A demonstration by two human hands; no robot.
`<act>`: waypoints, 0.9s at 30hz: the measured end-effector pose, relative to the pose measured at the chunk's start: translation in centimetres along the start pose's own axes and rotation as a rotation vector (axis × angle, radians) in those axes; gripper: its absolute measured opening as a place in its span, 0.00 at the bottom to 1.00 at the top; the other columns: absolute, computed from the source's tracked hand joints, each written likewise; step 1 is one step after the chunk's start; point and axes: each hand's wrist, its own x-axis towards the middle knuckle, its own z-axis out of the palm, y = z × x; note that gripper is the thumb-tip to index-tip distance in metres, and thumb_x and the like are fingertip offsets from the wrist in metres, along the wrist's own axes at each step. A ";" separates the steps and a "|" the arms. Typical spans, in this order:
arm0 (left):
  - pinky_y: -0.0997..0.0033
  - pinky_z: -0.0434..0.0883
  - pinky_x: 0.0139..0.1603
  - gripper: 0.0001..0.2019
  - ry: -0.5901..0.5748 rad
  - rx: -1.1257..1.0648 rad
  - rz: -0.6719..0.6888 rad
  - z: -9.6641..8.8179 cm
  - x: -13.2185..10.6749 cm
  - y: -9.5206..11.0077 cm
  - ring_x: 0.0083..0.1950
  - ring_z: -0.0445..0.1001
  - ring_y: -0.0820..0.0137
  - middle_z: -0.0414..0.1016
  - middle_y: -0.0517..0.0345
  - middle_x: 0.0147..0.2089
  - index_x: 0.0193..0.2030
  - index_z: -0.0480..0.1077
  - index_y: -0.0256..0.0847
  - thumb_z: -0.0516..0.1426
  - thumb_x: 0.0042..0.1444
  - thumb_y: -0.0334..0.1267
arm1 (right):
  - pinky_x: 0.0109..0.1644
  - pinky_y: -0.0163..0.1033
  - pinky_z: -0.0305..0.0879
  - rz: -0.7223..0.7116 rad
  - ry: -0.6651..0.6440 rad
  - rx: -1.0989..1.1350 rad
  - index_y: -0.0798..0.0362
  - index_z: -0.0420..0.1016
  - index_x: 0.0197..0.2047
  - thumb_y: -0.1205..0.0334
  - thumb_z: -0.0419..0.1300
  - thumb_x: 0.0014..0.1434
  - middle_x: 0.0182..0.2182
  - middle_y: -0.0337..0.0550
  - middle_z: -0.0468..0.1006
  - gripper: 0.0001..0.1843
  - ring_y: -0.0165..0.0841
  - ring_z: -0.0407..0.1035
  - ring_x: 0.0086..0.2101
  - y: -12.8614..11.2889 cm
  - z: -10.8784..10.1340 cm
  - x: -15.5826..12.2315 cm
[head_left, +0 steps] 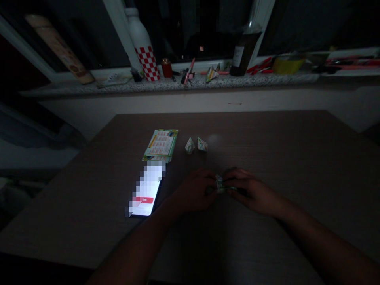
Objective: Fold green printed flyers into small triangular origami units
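A left hand (193,190) and right hand (254,192) are pinching folded paper (219,184) in a shared grip, uneven pressure possibly risking crumpling.

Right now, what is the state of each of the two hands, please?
Left hand: closed on the small folded paper.
Right hand: closed on the same paper, opposite side.

Small folded-paper piece (219,185) — whitish with green patches, middle part showing between fingertips of left hand (196,190) and right hand (253,190). Pale flap juts up on far side; thin greenish edge runs rightward beneath right fingers — exact fold hard to tell in dimness.
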 end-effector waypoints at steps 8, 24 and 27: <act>0.64 0.66 0.52 0.08 0.024 0.006 -0.004 0.3 0.0 0.0 0.50 0.68 0.65 0.71 0.54 0.47 0.40 0.74 0.40 0.57 0.54 0.31 | 0.52 0.48 0.62 0.014 0.006 0.014 0.49 0.76 0.42 0.70 0.58 0.56 0.42 0.46 0.74 0.11 0.39 0.67 0.46 0.0 0.0 0.0; 0.64 0.66 0.51 0.08 0.014 0.032 -0.021 0.4 0.4 0.1 0.48 0.68 0.65 0.71 0.53 0.45 0.39 0.74 0.39 0.57 0.56 0.39 | 0.51 0.48 0.63 0.005 0.037 0.026 0.49 0.76 0.43 0.71 0.59 0.55 0.42 0.45 0.74 0.13 0.38 0.68 0.45 0.3 0.3 0.0; 0.65 0.66 0.50 0.08 0.014 0.028 -0.031 0.3 0.4 0.2 0.48 0.68 0.65 0.71 0.53 0.44 0.39 0.74 0.39 0.57 0.56 0.38 | 0.52 0.48 0.63 0.007 0.025 0.022 0.49 0.75 0.42 0.71 0.59 0.55 0.42 0.45 0.74 0.12 0.39 0.68 0.45 0.3 0.4 0.0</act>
